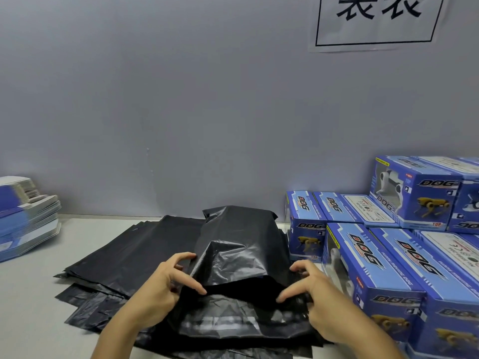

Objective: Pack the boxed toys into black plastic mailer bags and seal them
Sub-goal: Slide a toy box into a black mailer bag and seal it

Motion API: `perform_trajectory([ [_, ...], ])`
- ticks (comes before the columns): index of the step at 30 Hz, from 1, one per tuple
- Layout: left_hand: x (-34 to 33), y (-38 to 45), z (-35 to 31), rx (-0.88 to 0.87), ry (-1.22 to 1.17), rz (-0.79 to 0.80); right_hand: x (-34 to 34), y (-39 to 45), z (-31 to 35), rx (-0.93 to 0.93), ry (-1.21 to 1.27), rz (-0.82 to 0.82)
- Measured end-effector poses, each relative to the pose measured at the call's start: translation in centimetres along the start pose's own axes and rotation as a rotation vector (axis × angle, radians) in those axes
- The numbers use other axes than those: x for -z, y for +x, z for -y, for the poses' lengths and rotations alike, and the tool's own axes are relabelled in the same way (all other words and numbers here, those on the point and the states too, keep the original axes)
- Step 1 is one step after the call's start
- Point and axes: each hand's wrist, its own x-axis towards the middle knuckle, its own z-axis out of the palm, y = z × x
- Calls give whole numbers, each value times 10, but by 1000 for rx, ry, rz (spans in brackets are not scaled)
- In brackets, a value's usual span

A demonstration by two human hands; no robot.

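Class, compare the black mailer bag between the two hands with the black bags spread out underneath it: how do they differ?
The held mailer bag bulges with something inside; the spare bags lie flat.
Left hand and right hand pinch the held bag's mouth; nothing grips the spare bags.
The held bag rests on top, the spare bags below.
Both are glossy black plastic.

A single head-worn wide-angle camera looks forward and down from the person's own standpoint, close over the near edge of the table (pixel 33 307). It faces a grey wall (pixel 181 99), which fills the upper half of the view. Both forearms enter from the bottom edge. Straight lines bow toward the frame's sides.
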Motion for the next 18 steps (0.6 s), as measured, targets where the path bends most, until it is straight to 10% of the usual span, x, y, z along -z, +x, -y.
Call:
perform_trajectory([
  [12,8,6,-15,-106,-557,-463,10,6,26,104,490,-603],
  [18,5,5,-10,-115,-584,-411,2,2,38,87,749,-577],
])
